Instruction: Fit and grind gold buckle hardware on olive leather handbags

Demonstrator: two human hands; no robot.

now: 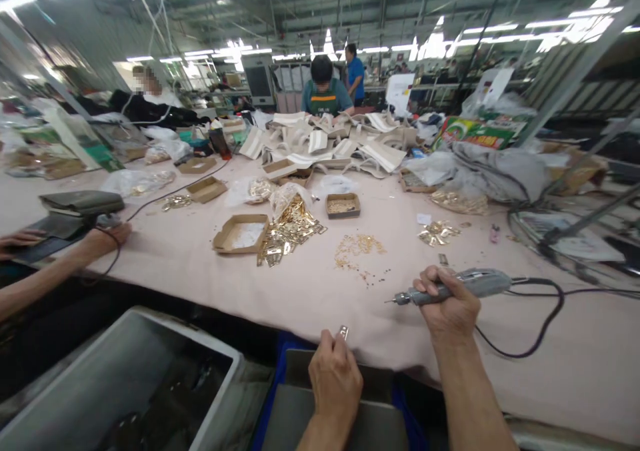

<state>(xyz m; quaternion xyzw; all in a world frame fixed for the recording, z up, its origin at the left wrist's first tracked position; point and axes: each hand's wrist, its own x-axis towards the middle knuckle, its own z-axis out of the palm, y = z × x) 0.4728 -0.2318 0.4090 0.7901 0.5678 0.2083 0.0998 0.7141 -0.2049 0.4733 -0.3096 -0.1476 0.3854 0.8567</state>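
My right hand is wrapped round a grey electric screwdriver, held above the table with its bit pointing left. A black cord trails from the tool's back end to the right. Near the front edge of the table, my left hand pinches a small shiny metal plate that sticks out past the fingertips. Tiny gold screws lie scattered on the table beyond both hands. A heap of gold metal plates spills from a plastic bag, and a smaller pile of plates lies to the right.
Open cardboard boxes stand among the hardware. Below the edge sit a white bin and a blue crate. A co-worker's hands work at the left. Beige strapped pieces pile up before another person.
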